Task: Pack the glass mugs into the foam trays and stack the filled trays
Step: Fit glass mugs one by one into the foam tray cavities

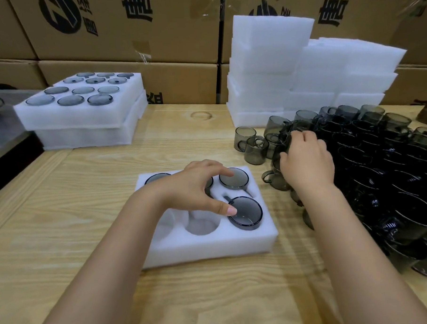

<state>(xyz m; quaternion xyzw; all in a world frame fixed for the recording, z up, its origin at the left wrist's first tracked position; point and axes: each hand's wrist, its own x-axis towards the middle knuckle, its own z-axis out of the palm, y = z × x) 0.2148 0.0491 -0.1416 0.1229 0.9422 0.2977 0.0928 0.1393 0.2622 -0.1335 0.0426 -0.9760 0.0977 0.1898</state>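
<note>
Foam tray [211, 247]: left hand [196, 187] touches packed mug [245, 215]; right hand [308, 162] grips loose mug [278, 160].

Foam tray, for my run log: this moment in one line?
left hand over foam tray, thumb on mug; right hand grips loose mug; two cavities empty

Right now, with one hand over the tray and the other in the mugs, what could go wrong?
The right hand grips a mug in a tightly packed pile; lifting it could knock neighbours together. The top filled tray overhangs the tray below, so stacking more there might tip it.
</note>
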